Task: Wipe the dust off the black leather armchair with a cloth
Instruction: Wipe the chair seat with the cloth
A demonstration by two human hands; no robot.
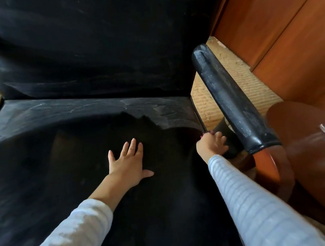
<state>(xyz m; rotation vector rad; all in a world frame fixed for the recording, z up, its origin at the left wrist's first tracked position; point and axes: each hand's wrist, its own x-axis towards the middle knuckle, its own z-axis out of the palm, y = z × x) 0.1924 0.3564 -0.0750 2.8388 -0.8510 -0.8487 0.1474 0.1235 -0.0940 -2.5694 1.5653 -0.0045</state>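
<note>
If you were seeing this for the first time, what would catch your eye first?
The grey dust band across the back of the black seat, and the dust-streaked armrest on the right. The left hand lies flat mid-seat; the right hand reaches to the seat's right edge.

armchair [100,56] | black leather | grey dust streaks: rear of seat [157,108], armrest [230,99]
</note>
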